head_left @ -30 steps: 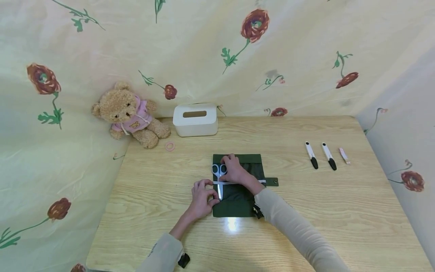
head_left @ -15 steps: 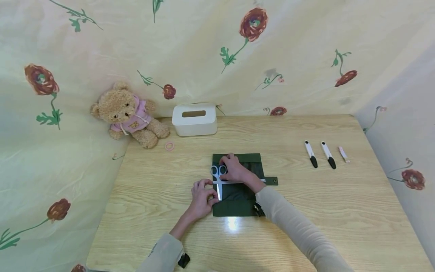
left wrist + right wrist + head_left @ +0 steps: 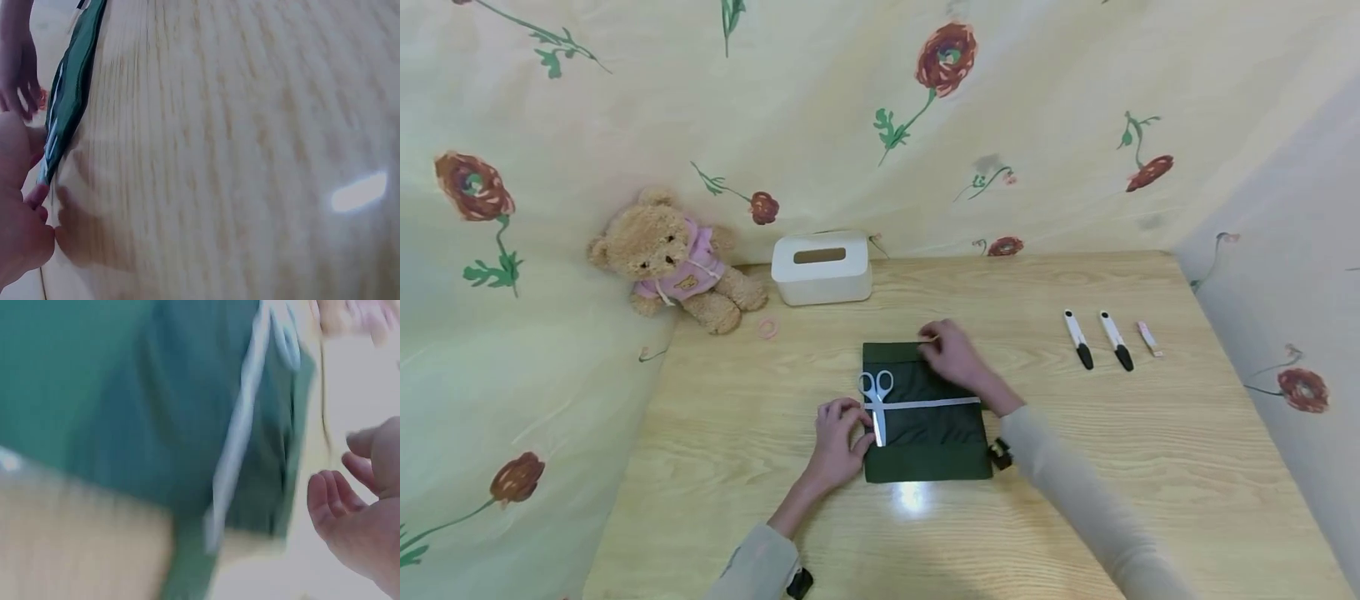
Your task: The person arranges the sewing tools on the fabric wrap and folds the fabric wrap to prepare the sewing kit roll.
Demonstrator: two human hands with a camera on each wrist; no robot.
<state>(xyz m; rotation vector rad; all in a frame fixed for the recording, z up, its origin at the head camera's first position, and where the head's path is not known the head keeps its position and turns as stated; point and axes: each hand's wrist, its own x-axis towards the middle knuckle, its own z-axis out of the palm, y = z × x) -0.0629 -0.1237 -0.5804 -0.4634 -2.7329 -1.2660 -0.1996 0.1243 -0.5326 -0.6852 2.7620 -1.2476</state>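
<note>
A dark green cloth roll (image 3: 932, 425) lies unfolded on the table, with a thin white strap (image 3: 936, 403) across its middle. White-handled scissors (image 3: 878, 417) lie along its left side, handles away from me, meeting the strap near the pivot. My left hand (image 3: 835, 442) pinches the roll's left edge beside the blades; in the left wrist view, thumb and fingers of the left hand (image 3: 22, 212) meet at the cloth's edge. Over the roll's far edge, my right hand (image 3: 955, 354) holds nothing. The right wrist view shows that right hand (image 3: 356, 506) with loosely bent fingers, apart from the cloth.
Two white pens with black ends (image 3: 1078, 340) and a small pale pink item (image 3: 1149, 339) lie at the right. A white tissue box (image 3: 822, 279), a pink ring (image 3: 767, 328) and a teddy bear (image 3: 666, 258) are at the back left.
My right hand has let go of the scissors and moved right and away from me to the roll's far edge. The left hand stays at the left edge.
</note>
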